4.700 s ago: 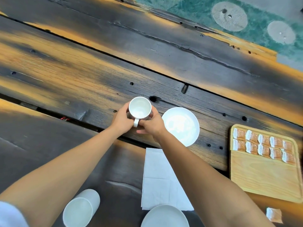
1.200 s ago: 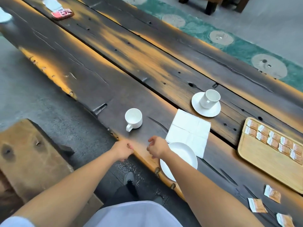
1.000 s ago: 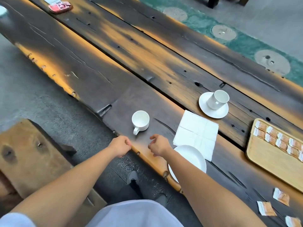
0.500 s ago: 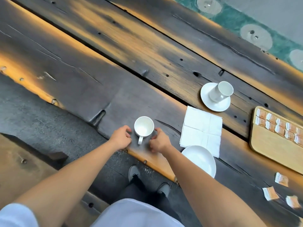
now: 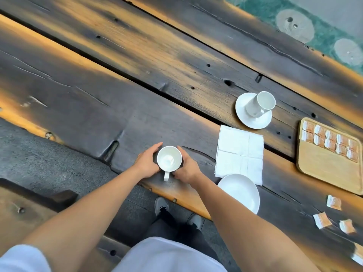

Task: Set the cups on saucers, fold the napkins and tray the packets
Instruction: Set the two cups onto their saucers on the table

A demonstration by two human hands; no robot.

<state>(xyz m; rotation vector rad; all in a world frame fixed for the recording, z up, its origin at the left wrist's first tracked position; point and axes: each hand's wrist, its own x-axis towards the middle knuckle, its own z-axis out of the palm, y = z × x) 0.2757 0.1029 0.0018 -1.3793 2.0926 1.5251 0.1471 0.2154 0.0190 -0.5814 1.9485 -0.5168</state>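
Note:
A white cup (image 5: 169, 160) stands on the dark wooden table (image 5: 137, 75) near its front edge, handle towards me. My left hand (image 5: 146, 161) cups its left side and my right hand (image 5: 186, 167) its right side, fingers round the wall. To the right lies an empty white saucer (image 5: 240, 191). An unfolded white napkin (image 5: 239, 152) lies behind it. Further back a second cup (image 5: 260, 104) stands on its saucer (image 5: 253, 120). A wooden tray (image 5: 330, 167) at the right holds two rows of packets (image 5: 330, 142). Loose packets (image 5: 334, 202) lie near the front right.
The table's front edge runs just below my hands, with grey floor and my shoes (image 5: 161, 205) under it. A wooden bench (image 5: 29, 209) stands at the lower left. A green patterned rug (image 5: 294, 22) lies beyond the table.
Both hands have moved forward from the table edge and closed round the near cup. The view has tilted down closer over it.

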